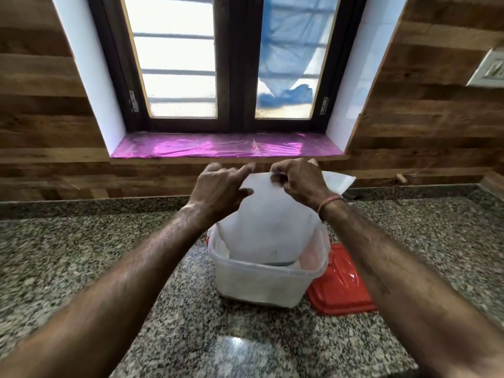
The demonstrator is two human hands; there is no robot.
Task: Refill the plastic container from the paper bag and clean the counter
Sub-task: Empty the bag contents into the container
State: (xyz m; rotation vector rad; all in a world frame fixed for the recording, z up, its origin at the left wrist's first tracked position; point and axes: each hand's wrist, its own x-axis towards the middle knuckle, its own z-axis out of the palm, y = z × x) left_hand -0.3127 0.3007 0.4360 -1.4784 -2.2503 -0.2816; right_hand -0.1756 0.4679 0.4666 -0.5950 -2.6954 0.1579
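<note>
Both bare forearms reached in from the lower corners of the frame and converged toward the centre, just above the middle. The left hand (pixel 222 188) sat palm-down, wrist slightly bent, fingers spread with the index extended to the right and the thumb tucked beneath. The right hand (pixel 297 181) was curled, knuckles up, its thumb and fingertips pinched together at the upper centre of the frame. A thin red-and-orange thread bracelet (pixel 328 203) circled the right wrist. The two hands sat close, nearly level, not touching.
</note>
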